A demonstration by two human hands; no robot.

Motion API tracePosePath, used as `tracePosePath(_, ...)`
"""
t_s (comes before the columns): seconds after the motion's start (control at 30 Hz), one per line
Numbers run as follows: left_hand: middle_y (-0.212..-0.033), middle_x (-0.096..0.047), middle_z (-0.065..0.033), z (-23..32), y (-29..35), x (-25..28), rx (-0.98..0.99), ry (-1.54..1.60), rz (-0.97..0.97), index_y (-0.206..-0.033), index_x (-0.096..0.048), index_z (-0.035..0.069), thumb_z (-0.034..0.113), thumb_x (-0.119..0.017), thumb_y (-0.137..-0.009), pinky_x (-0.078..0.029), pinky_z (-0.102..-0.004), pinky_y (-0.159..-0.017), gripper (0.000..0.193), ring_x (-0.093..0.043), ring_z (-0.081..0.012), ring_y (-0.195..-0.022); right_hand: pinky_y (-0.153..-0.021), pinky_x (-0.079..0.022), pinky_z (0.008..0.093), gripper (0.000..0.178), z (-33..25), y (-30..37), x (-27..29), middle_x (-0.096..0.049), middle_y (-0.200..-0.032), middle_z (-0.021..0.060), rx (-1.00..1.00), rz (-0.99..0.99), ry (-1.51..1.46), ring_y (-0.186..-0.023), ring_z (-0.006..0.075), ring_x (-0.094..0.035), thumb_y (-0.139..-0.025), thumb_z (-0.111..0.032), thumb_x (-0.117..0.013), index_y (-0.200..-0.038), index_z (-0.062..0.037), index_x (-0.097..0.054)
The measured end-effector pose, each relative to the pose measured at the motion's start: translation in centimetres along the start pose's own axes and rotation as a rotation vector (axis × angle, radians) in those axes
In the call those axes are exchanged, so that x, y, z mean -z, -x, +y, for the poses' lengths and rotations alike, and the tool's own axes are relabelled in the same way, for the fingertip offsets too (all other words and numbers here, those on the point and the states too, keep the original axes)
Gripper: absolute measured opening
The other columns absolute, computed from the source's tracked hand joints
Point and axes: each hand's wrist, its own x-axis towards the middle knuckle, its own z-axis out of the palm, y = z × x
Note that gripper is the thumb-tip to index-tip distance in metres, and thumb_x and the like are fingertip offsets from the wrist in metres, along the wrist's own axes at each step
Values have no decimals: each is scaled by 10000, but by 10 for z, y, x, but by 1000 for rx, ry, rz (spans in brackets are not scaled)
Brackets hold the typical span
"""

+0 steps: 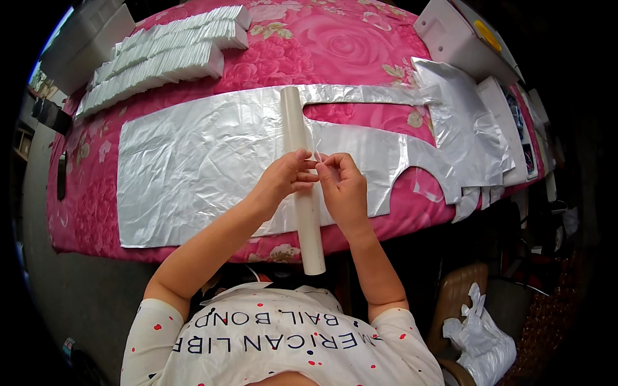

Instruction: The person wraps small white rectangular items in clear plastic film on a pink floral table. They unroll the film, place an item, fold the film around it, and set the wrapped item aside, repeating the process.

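Note:
A sheet of shiny white plastic film (193, 170), cut like an apron with neck and arm openings, lies spread across the table. Across its middle rests a pale tube (311, 231), its near end jutting past the table edge. Over the tube my two hands meet at the fingertips. My right hand (346, 193) is closed in a pinch on a thin white strip. My left hand (288, 175) has its fingers curled beside it, closed around the same spot; what they hold is too small to make out.
Rows of folded white packets (161, 58) stand at the far left by a pale bin (90, 48). More loose film (460, 116) lies at the right, near a white box (454, 32) and a tray (505, 132). A pink floral cloth (341, 42) covers the table. A white bag (483, 341) sits on a chair.

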Motion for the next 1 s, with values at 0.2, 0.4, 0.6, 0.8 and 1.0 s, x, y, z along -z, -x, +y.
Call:
tracePosePath(0.2, -912, -615, -91, 29, -6, 16, 203, -147, -39, -1092, -513, -11, 375, -493, -907, -524, -277, -720, 429, -625, -147, -793, -598, -486, 368, 158, -25, 11, -20, -637, -778, 110, 49, -86, 223, -704, 313, -627, -831, -144, -613, -925, -41, -537)
tracePosePath(0.4, -875, -650, -104, 34, -12, 30, 219, -471, 14, -997, -586, -31, 255, -600, -865, -514, -251, -660, 316, -627, -131, -728, -631, -488, 376, 186, -32, 25, -30, -641, -817, 115, 136, -262, 237, -727, 314, -622, -784, -123, -646, -923, -49, -548)
tracePosePath(0.6, -867, -662, -90, 44, -7, 56, 184, -566, 12, -975, -610, -17, 190, -579, -881, -510, -253, -645, 229, -646, -140, -769, -729, -472, 391, 302, -38, 35, -25, -588, -1051, 157, 342, -232, 205, -920, 323, -577, -767, -171, -677, -985, -19, -535)
tracePosePath(0.8, -821, -649, -63, 79, 35, 123, 160, -546, 84, -941, -610, 3, 178, -579, -879, -516, -270, -646, 188, -640, -146, -742, -725, -472, 390, 436, -40, 67, 11, -573, -1005, 171, 72, -222, 608, -916, 317, -567, -742, -329, -700, -978, -9, -521)
tracePosePath(1.0, -796, -628, -45, 105, 98, 211, 233, -603, 268, -925, -614, -3, 142, -582, -875, -506, -246, -643, 156, -609, -120, -695, -600, -485, 406, 549, -41, 88, 12, -611, -713, 177, -354, -528, 666, -663, 338, -614, -722, -485, -677, -880, 23, -542)
